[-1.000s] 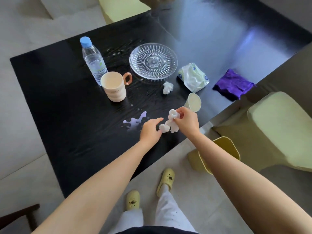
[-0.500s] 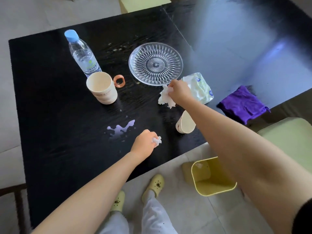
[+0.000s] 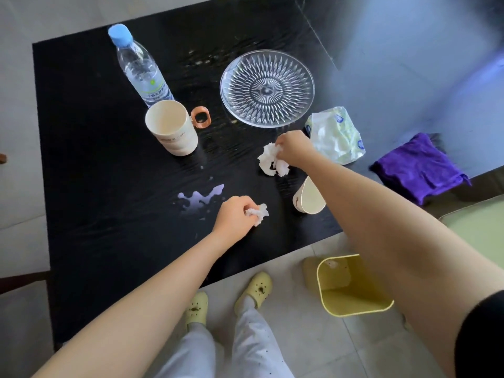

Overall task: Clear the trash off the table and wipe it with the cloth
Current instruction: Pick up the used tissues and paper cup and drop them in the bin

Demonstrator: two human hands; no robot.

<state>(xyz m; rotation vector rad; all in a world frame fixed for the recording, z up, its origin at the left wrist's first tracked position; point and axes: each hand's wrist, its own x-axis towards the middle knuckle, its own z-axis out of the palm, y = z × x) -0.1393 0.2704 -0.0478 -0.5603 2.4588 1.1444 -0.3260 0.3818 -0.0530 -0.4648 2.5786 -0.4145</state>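
My right hand [image 3: 293,148] grips a bunch of crumpled white tissues [image 3: 272,163] just above the black table [image 3: 103,165], below the glass plate. My left hand [image 3: 236,216] is closed on a small tissue wad [image 3: 259,212] near the table's front edge, right of a pale liquid spill [image 3: 199,199]. A paper cup [image 3: 309,199] lies tipped on its side under my right forearm. A crumpled tissue packet [image 3: 336,135] lies right of my right hand. The purple cloth [image 3: 420,167] sits at the table's right edge. A yellow bin [image 3: 351,287] stands on the floor.
A water bottle [image 3: 139,66] and a cream mug [image 3: 171,126] with an orange handle stand at the back left. The clear glass plate [image 3: 267,88] sits in the middle back. A pale green chair seat [image 3: 482,227] is at the right. My slippered feet [image 3: 256,287] are below the table edge.
My right hand went from the front edge up to the tissue near the plate and gathered it with the ones it held. My left hand closed on the small wad.
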